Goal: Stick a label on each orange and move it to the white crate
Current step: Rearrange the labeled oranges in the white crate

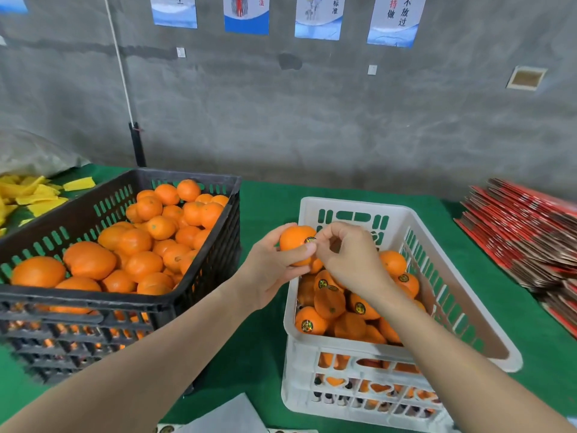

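Head view: left fingers (282, 237) and thumb are curling round the orange (293, 242), the left hand (274, 270) gripping it from below-left. Right hand (346, 254) is curled, its thumb and forefinger pinching at the edge of the label (309, 240) on the orange's right face. The orange is hanging over the left rim of the white crate (352, 207), above the labelled oranges (331, 303) inside. The black crate (187, 300) of unlabelled fruit is sitting to the left on the green table (265, 207).
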### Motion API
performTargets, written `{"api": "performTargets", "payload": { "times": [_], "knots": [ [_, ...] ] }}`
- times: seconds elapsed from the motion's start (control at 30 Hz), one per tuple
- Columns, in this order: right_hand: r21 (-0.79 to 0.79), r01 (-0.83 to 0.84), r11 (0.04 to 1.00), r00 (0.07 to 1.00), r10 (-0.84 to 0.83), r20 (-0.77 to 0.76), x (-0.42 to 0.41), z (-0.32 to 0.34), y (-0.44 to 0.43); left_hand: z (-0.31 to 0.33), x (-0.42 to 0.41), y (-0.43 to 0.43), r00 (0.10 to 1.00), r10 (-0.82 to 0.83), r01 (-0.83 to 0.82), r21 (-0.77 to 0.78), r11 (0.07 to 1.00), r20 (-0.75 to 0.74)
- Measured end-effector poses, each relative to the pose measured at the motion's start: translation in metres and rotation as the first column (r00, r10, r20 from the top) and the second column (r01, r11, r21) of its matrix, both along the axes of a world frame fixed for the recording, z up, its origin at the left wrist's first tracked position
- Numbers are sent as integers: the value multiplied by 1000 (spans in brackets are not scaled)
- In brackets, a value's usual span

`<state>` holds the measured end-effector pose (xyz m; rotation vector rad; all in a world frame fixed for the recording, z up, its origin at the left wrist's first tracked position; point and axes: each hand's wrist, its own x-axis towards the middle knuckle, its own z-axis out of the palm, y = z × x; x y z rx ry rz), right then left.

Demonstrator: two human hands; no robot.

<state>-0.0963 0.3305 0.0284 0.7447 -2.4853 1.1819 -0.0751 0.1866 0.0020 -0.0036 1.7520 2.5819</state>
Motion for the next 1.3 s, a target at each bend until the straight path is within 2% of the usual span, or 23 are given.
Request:
{"api": "performTargets", "payload": {
  "times": [0.1, 0.3, 0.33, 0.4, 0.47, 0.5, 0.53, 0.63, 0.77, 0.87, 0.93, 1.0, 1.07, 1.17, 1.3],
  "knots": [
    [16, 32, 999, 996, -30, -87, 9, -2, 2, -1, 7, 2, 999, 30, -31, -28, 999, -24],
    [-5, 104, 995, 979, -103, -174, 19, -6, 4, -1, 18, 0, 998, -42, 42, 5, 999, -52],
    [-6, 130, 992, 984, -130, -118, 17, -5, 6, -2, 20, -1, 998, -49, 49, -3, 999, -48],
    [-97, 110, 989, 981, -92, 171, 11, 2, 14, -2, 23, -3, 996, -89, 88, -5, 996, -31],
    [-319, -5, 948, 867, 163, 471, 10, 3, 18, -1, 26, -3, 986, -161, 160, -12, 987, -34],
    [-396, -38, 917, 815, 258, 519, 10, 1, 17, -1, 26, -2, 983, -178, 177, -31, 984, -34],
    [-412, -62, 909, 815, 284, 505, 11, -1, 15, 0, 26, -1, 983, -179, 178, -46, 983, -31],
    [-321, -88, 943, 930, 194, 313, 9, -9, 10, -1, 25, 1, 986, -162, 161, -46, 986, -22],
    [-185, -89, 979, 975, 124, 186, 9, -15, 9, -7, 23, 2, 989, -148, 147, -49, 988, -11],
    [-211, -153, 965, 949, 203, 240, 7, -18, 10, -9, 19, 4, 990, -144, 143, -61, 988, -5],
    [-256, -247, 935, 883, 326, 337, 1, -12, 15, -5, 13, 5, 988, -157, 156, -82, 984, -2],
    [-217, -306, 927, 874, 364, 323, -12, -5, 18, 4, 6, 7, 988, -149, 151, -89, 984, 36],
    [-176, -229, 957, 935, 267, 235, -34, -4, 16, 15, -3, 6, 992, -95, 103, -98, 990, 86],
    [-157, 35, 987, 981, -5, 193, -80, -14, 16, 27, -15, -12, 992, 87, -70, -182, 981, 89],
    [170, 238, 956, 921, -278, 272, -140, -52, 30, 30, -17, -55, 971, 211, -193, -155, 969, 112]
  ]
}}
